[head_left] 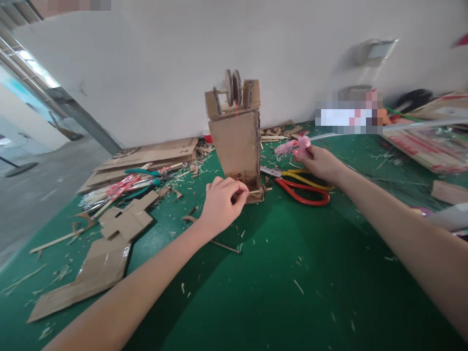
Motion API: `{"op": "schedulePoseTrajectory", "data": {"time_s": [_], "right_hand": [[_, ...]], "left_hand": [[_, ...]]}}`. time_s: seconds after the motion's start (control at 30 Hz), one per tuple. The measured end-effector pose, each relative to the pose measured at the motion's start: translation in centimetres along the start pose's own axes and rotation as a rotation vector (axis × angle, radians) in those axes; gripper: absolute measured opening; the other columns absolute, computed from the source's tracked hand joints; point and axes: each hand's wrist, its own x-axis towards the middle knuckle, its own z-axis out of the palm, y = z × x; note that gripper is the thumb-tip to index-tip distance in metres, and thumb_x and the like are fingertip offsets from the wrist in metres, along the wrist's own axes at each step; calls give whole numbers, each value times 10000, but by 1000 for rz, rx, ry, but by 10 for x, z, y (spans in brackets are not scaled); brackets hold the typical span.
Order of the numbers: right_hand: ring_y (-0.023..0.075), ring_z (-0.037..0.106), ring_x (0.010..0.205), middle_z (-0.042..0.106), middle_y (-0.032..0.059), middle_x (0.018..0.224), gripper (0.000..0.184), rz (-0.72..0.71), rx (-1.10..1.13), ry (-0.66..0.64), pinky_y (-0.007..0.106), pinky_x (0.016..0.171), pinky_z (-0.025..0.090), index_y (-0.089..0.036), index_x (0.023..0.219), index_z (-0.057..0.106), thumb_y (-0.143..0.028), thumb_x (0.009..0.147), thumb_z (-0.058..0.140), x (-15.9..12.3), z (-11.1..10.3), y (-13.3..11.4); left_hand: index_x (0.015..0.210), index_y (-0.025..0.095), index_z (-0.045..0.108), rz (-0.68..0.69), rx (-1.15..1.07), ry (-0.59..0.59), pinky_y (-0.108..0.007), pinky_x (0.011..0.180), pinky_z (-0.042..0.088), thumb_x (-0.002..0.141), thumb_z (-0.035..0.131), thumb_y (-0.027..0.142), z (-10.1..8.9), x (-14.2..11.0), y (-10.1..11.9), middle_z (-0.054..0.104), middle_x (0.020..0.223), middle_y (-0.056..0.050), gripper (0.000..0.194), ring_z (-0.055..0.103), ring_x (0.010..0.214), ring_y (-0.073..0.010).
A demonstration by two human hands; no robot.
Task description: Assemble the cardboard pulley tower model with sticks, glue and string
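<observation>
A tall cardboard tower [237,141] stands upright in the middle of the table, with a pulley wheel [230,87] on a stick axle at its top. Red string [236,129] runs from the wheel down the tower's front to my left hand [224,202]. Thumb and forefinger of that hand pinch the string's lower end beside a thin wooden stick [254,192] at the tower's base. My right hand [318,161] is closed around a pink glue gun [294,146], held right of the tower with its nozzle pointing left. Below it lie scissors [302,190] with red and yellow handles.
Cut cardboard pieces [109,253], flat cardboard sheets [146,158], teal-handled pliers [146,183] and wrapped sticks [109,190] lie to the left. Wood splinters are scattered over the green table [278,292]. More cardboard and packets [420,146] lie at the right, before a white wall.
</observation>
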Motion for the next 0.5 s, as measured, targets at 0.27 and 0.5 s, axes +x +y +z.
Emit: {"op": "schedulePoseTrajectory", "data": {"time_s": [0.27,0.5], "right_hand": [[240,605,837,670,130,965,379,-97,126,-89,329,728,449,-160,932,581,-505,874,435,5,1,-10],[218,604,930,672,105,1034,306,-190,135,-162,314,826,457,-157,930,577,-399,913,391,18,15,-34]], "left_hand": [[821,245,641,4,0,11,-349,736,331,865,539,241,1,-1,1,635,769,16,112,498,849,-192],[817,244,633,8,6,15,-355,737,329,869,525,246,2,-1,1,635,778,12,119,493,851,-196]]}}
